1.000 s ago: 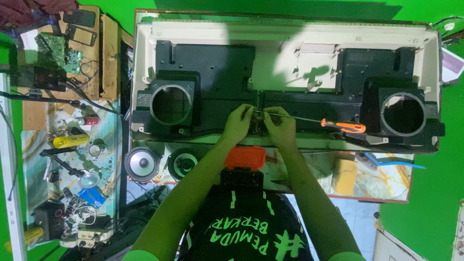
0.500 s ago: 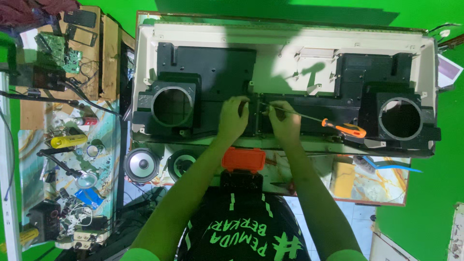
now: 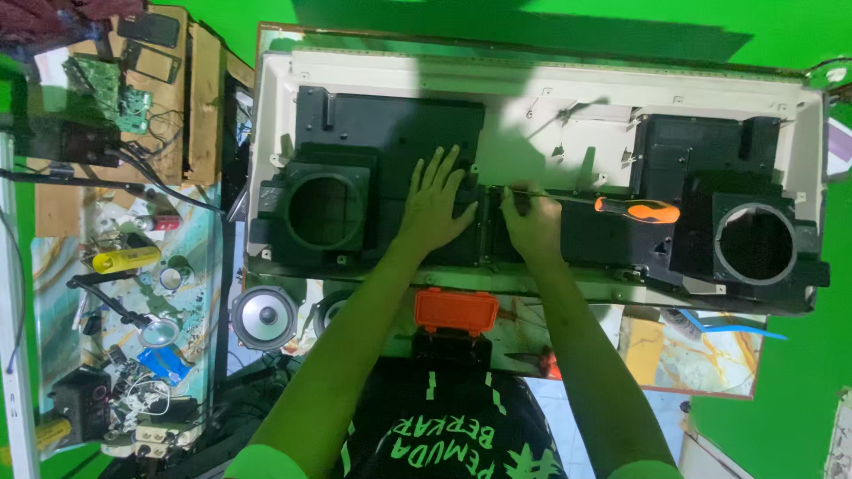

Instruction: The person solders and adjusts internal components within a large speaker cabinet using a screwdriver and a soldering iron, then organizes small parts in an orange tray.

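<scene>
Screwdriver (image 3: 621, 207) with orange handle, lying level across the middle of the open cabinet (image 3: 532, 89), shaft running left into the right hand (image 3: 531, 226). Right hand closed around the thin metal shaft, tip hidden under the fingers near the central black bracket (image 3: 486, 235). Left hand (image 3: 435, 206) open, fingers spread and pressed flat on the black plastic panel (image 3: 390, 133), just left of that bracket. Hands near each other, not touching.

Cabinet lying flat on the desk (image 3: 692, 355), pale inner wall along the top, two black speaker housings inside: one with a round hole at left (image 3: 326, 211), one with a round hole at right (image 3: 756, 246). Orange box (image 3: 455, 310) on the desk edge, just below the hands and between the forearms. Loose round speaker (image 3: 264, 317) with silver centre below the left housing. Further left, a cluttered side bench (image 3: 115, 293) with a yellow tube (image 3: 126, 259), a magnifier (image 3: 160, 333), cables and a green circuit board (image 3: 102, 84). Green backdrop all around.
</scene>
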